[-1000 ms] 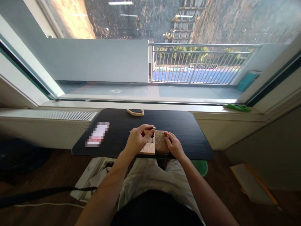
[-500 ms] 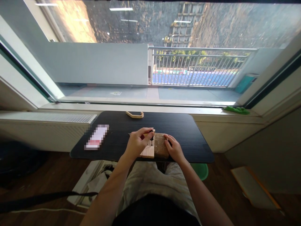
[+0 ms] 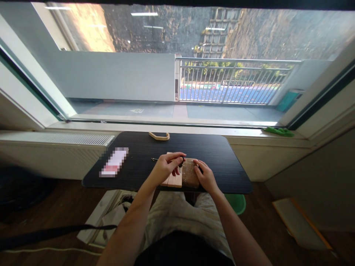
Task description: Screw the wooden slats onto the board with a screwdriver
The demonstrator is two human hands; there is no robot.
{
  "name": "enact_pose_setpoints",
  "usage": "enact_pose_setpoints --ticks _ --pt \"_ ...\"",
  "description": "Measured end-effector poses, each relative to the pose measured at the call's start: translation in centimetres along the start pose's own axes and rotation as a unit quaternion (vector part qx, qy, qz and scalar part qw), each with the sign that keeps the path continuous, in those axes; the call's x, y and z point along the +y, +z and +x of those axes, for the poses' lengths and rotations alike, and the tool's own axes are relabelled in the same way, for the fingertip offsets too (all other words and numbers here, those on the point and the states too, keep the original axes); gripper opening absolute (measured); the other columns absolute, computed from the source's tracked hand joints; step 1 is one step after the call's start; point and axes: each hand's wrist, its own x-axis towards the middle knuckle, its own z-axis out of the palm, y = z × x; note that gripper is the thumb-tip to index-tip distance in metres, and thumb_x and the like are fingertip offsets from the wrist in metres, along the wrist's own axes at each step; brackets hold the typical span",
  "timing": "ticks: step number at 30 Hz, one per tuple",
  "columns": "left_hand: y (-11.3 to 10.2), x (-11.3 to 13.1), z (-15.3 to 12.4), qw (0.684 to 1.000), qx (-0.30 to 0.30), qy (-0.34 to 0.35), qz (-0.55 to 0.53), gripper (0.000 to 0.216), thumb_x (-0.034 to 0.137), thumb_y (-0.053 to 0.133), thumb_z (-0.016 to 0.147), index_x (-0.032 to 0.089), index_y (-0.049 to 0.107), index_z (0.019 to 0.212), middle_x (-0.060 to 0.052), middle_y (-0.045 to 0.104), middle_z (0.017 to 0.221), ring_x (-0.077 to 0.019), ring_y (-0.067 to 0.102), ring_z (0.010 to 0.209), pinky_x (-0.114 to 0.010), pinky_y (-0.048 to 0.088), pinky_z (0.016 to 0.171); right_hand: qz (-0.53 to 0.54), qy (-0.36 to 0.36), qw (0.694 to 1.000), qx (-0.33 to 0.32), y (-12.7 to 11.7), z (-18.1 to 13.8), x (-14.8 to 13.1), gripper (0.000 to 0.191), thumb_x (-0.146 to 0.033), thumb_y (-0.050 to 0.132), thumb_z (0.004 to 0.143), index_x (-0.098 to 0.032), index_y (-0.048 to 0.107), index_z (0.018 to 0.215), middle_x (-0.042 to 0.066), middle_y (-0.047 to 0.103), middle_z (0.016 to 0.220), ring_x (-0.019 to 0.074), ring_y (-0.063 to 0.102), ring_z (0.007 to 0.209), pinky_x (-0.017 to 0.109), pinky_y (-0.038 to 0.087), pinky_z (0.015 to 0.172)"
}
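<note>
My left hand point(image 3: 166, 168) pinches a small dark object point(image 3: 182, 160) between thumb and fingertips; its kind is too small to tell. Below that hand lie pale wooden strips point(image 3: 174, 181), side by side and partly covered by it. Against their right side sits a rough brown block point(image 3: 190, 175). The fingers of my right hand point(image 3: 205, 176) are curled over the block's right edge, and something dark shows between thumb and finger there. A thin metal piece point(image 3: 154, 159) pokes out on the far side of my left wrist.
The black table point(image 3: 222, 159) stands under a wide window. On it are a bent wooden piece point(image 3: 159, 137) at the far edge and a blurred-out phone-shaped item point(image 3: 114, 162) at left. A radiator point(image 3: 55, 147) is on the left; a green basin point(image 3: 237, 203) sits below the table.
My left hand has shifted slightly, with its lower fingers now more visible and the dark object a little farther right. My right hand stays on the block.
</note>
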Motion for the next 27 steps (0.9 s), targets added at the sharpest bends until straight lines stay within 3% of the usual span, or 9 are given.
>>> enact_pose_setpoints --ticks 11,15,20,27 --pt "0.3 0.0 0.9 0.999 0.015 0.036 -0.004 0.039 0.038 0.066 0.08 0.01 0.071 0.106 -0.008 0.072 0.082 -0.0068 0.055 0.049 -0.021 0.047 0.051 0.001 -0.01 1.0 0.005 0.0 0.0 -0.1 0.03 -0.037 0.058 0.095 -0.02 0.062 0.119 0.009 0.061 0.125 0.0232 0.06 0.11 0.048 0.05 0.094" --pt "0.3 -0.4 1.2 0.998 0.004 0.054 0.041 0.041 0.04 0.062 0.084 0.011 0.07 0.112 -0.008 0.072 0.085 -0.0071 0.055 0.052 -0.021 0.048 0.054 0.001 -0.008 1.0 0.005 0.0 0.0 0.0 0.029 -0.037 0.057 0.095 -0.02 0.062 0.119 0.009 0.061 0.125 0.0231 0.06 0.109 0.047 0.05 0.094" --pt "0.2 -0.8 1.8 0.99 -0.013 0.075 0.115 0.039 0.042 0.069 0.081 0.013 0.073 0.107 -0.002 0.065 0.071 -0.0097 0.056 0.055 -0.021 0.046 0.054 0.003 -0.011 1.0 0.006 0.0 0.0 0.0 0.03 -0.037 0.058 0.095 -0.02 0.062 0.119 0.009 0.061 0.125 0.0233 0.06 0.11 0.048 0.05 0.094" --pt "0.0 -1.1 2.0 0.969 0.047 0.16 0.184 0.027 0.034 0.07 0.082 0.017 0.076 0.102 -0.004 0.065 0.081 -0.0108 0.055 0.065 -0.021 0.044 0.057 0.005 -0.015 1.0 0.009 0.0 0.0 0.1 0.029 -0.037 0.057 0.095 -0.02 0.062 0.118 0.009 0.061 0.125 0.0227 0.06 0.108 0.046 0.05 0.093"
